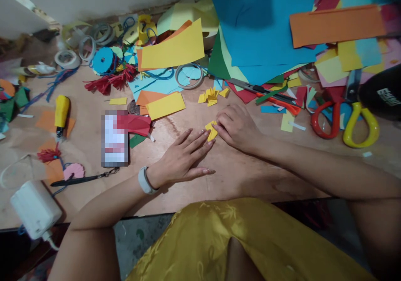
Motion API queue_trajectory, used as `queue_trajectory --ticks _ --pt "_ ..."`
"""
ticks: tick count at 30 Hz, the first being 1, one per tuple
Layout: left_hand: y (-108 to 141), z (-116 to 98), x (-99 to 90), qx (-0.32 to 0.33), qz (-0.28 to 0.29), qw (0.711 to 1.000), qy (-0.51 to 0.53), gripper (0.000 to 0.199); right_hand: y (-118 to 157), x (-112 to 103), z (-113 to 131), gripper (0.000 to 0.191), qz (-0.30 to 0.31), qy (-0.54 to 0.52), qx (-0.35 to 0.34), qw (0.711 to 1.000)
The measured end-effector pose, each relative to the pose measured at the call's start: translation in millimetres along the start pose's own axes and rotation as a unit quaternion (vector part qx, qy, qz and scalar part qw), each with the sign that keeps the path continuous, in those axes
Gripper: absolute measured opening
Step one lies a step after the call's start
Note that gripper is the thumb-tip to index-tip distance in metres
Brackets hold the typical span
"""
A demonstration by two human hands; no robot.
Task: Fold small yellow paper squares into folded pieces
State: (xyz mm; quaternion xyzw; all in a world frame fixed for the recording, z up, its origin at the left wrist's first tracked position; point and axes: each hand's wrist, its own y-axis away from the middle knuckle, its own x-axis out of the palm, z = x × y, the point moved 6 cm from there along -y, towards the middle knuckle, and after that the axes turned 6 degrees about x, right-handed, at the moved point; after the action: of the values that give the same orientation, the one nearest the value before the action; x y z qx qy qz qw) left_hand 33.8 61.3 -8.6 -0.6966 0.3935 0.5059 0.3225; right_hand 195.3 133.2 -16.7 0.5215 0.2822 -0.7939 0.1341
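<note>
Yellow garment (250,239): nearest the camera, across the bottom centre, with the near table edge just beyond it.
Wooden tabletop (244,185): bears coloured paper, tape rolls and tools, mostly along its far side.
Blue sheet (266,49): beyond the right hand, overlapping other coloured sheets.
Left hand (180,158): palm down, fingers extended and spread, thumb set apart; fingertips touch the left side of the folded yellow piece.
Right hand (236,126): fingers bent, thumb near the forefinger, at the piece's right edge; whether it pinches the paper cannot be told.
Scissors (356,107): red and yellow handles towards the wearer, well to the right of the right hand.
Phone (115,158): left of the left hand, screen obscured, partly covered by red paper.
Orange cutter (285,104): slanting beyond the right forearm, a green strip across it.
Cluster of yellow pieces (210,97): small pointed folds just beyond the fingers.
Folded yellow piece (212,132): on the wood between the fingertips of both hands, neither clearly nearer; its long axis appears to run away from the body, leaning slightly right. Fold details are too small to read.
</note>
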Motion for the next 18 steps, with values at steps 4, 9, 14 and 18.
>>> queue_trajectory --ticks 4,9,14,18 --pt "-0.4 -0.9 -0.3 0.0 -0.002 1.0 0.002 0.085 0.6 1.0 -0.6 0.027 -0.001 0.005 0.003 1.0" --pt "0.4 -1.7 0.9 0.002 -0.007 1.0 0.007 0.089 -0.2 2.0 -1.3 0.025 0.003 -0.017 0.015 1.0" --pt "0.2 -2.8 -1.3 0.006 -0.025 1.0 0.012 0.088 -1.4 0.1 1.3 0.026 -0.011 0.02 -0.003 1.0" --pt "-1.5 -6.2 0.8 0.02 -0.001 1.0 0.008 0.088 -1.5 -0.4 1.3 0.024 -0.012 0.022 -0.011 1.0"
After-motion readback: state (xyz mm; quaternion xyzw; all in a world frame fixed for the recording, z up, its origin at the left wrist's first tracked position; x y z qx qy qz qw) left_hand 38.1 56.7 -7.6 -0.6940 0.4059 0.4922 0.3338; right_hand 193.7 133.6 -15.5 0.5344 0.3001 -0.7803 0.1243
